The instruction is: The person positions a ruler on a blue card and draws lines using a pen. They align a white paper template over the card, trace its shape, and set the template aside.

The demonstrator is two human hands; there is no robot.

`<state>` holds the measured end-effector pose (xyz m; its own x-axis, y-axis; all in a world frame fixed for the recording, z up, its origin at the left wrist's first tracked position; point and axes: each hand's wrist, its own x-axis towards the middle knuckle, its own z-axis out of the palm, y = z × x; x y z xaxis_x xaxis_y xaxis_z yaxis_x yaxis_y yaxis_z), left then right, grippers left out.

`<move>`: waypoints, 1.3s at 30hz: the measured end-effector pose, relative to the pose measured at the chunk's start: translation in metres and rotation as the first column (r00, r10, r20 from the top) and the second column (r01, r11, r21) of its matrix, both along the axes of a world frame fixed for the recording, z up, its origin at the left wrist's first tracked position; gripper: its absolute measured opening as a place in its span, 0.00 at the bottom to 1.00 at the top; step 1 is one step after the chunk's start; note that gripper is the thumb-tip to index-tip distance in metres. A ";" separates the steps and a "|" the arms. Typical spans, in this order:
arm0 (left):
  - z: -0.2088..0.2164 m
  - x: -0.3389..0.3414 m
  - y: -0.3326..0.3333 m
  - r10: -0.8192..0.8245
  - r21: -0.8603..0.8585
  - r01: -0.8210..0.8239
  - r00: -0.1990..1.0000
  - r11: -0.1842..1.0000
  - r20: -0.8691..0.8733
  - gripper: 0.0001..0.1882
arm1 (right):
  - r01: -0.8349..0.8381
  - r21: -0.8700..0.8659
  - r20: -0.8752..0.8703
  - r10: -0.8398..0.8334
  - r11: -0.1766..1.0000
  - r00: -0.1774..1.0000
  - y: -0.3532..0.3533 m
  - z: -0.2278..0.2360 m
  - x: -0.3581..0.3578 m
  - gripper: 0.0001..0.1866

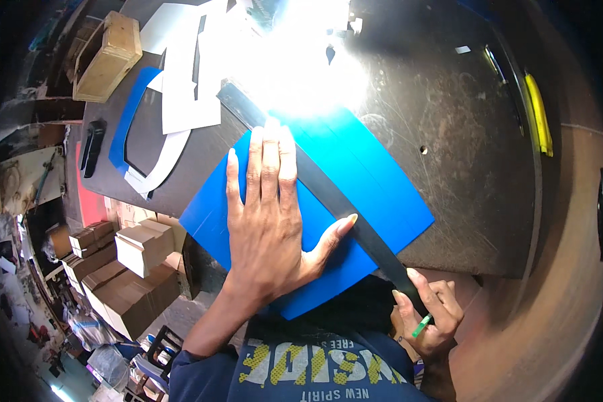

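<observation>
A blue sheet point(388, 194) with faint scored lines lies at a slant on the dark worktable. Across it runs a long black straightedge point(335, 201), its near end reaching past the sheet's edge. My left hand point(266, 214) is spread flat on the sheet, fingertips at the bar and thumb resting against its side. At the bar's near end, my right hand point(430, 311) is closed, with fingers and thumb on both sides of the bar. A slim green pen-like tool point(421, 326) pokes out between those fingers; its tip is hidden.
White paper pieces point(191, 107) and a curved blue strip point(128, 124) lie at the table's point(462, 201) far left, near a wooden box point(110, 57). A yellow object point(538, 117) sits at the right edge. Cardboard boxes point(130, 295) stand lower left. Glare whitens the far middle.
</observation>
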<state>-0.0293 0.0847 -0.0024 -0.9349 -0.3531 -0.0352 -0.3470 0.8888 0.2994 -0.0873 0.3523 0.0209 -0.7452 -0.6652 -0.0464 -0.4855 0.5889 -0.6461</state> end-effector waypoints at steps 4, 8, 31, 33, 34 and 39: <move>0.000 0.003 -0.001 -0.005 -0.017 0.006 0.998 1.000 0.058 0.57 | -0.004 0.003 0.028 0.004 1.000 1.000 0.000 0.000 0.000 0.25; 0.000 0.003 -0.001 -0.007 -0.016 0.008 0.999 1.000 0.037 0.57 | -0.004 -0.021 0.021 0.004 1.000 1.000 0.001 -0.002 0.001 0.25; 0.005 0.003 -0.003 -0.004 0.000 0.004 0.999 1.000 0.052 0.58 | 0.153 -0.622 0.433 0.175 0.768 0.884 -0.112 0.020 -0.082 0.12; 0.005 0.002 -0.003 -0.009 0.015 0.009 0.999 1.000 0.046 0.58 | -0.004 -0.543 0.379 0.250 0.839 0.891 -0.120 0.012 -0.089 0.13; 0.005 0.003 -0.003 -0.005 0.014 0.005 0.999 1.000 0.047 0.58 | -0.039 -0.534 0.365 0.272 0.845 0.891 -0.127 0.008 -0.090 0.13; 0.005 0.002 -0.002 -0.001 0.056 -0.001 0.999 0.998 0.034 0.58 | 0.102 -0.645 0.541 0.358 0.757 0.761 -0.147 -0.017 -0.090 0.13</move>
<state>-0.0271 0.0822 0.0031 -0.9330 -0.3493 -0.0866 -0.3574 0.8710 0.3370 -0.1772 0.2058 0.0036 -0.6051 -0.7962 0.0012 0.1044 -0.0808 -0.9913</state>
